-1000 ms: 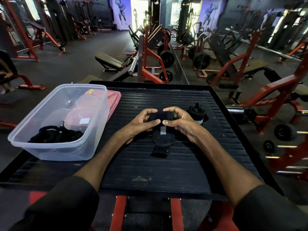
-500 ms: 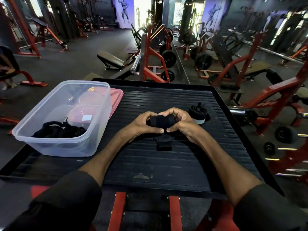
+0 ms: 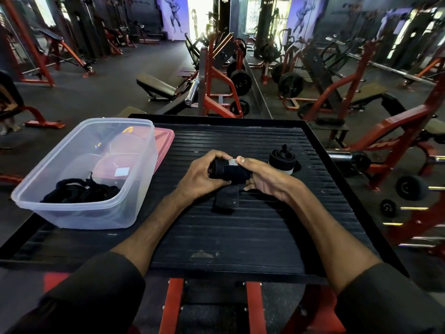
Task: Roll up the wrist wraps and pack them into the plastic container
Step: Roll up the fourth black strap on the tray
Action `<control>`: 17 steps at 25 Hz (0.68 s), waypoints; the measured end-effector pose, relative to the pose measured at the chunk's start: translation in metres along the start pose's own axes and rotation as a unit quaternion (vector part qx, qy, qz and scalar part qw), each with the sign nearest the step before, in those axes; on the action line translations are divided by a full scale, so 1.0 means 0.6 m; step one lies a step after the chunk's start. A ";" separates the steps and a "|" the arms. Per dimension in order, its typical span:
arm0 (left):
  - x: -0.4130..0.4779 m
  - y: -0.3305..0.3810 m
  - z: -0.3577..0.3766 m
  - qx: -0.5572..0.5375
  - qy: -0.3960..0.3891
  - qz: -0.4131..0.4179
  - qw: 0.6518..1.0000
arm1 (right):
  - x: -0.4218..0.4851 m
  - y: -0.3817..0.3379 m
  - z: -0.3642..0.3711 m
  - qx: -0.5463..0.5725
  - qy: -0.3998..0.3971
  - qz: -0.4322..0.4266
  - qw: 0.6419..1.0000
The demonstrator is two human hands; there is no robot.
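A black wrist wrap is partly rolled between my two hands, its loose tail hanging down onto the black ribbed platform. My left hand grips the roll's left end. My right hand holds the right end, thumb on a white label. A second rolled wrap stands on the platform just right of my right hand. The clear plastic container sits at the platform's left and holds black wraps at its near end.
A pink lid lies under the container's far side. Red gym machines, benches and weight plates surround the platform; a barbell rack with dumbbells stands at the right edge.
The roll has grown as the hands turned it, and the loose tail has shortened. The view has shifted slightly; the container and standing roll stayed put.
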State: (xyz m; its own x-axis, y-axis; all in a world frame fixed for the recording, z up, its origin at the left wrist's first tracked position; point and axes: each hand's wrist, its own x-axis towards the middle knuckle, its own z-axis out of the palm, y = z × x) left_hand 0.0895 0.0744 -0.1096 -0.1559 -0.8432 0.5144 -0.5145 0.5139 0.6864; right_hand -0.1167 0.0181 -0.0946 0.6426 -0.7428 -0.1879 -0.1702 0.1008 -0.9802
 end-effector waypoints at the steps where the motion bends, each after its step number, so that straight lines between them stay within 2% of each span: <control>1: 0.002 0.000 -0.001 -0.034 -0.010 -0.032 0.999 | -0.001 -0.002 0.002 0.018 0.020 -0.006 1.000; 3: 0.004 0.002 -0.004 -0.153 -0.036 -0.146 0.977 | -0.003 -0.005 0.007 0.055 0.057 -0.024 0.997; 5: 0.002 0.003 -0.009 -0.256 -0.070 -0.249 0.931 | -0.006 -0.005 0.007 0.072 0.082 -0.056 0.992; 7: 0.001 0.000 -0.010 -0.304 -0.098 -0.289 0.902 | -0.010 -0.006 0.007 0.064 0.100 -0.083 0.989; 9: 0.004 0.001 -0.009 -0.328 -0.118 -0.300 0.888 | -0.013 -0.008 0.008 0.060 0.108 -0.103 0.987; 13: 0.007 0.008 -0.008 -0.332 -0.129 -0.319 0.878 | -0.014 -0.008 0.010 0.069 0.109 -0.155 0.980; 14: 0.005 0.010 -0.008 -0.320 -0.123 -0.317 0.884 | -0.015 -0.007 0.009 0.068 0.106 -0.166 0.978; 17: -0.004 0.013 -0.002 -0.242 -0.079 -0.260 0.931 | -0.017 -0.009 0.009 0.062 0.097 -0.181 0.977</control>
State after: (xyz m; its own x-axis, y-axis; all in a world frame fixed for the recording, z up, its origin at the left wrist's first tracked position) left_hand 0.0869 0.0805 -0.1050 -0.1339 -0.9910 -0.0085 -0.1212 0.0079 0.9926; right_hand -0.1183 0.0286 -0.0878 0.4882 -0.8548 0.1758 0.1411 -0.1215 -0.9825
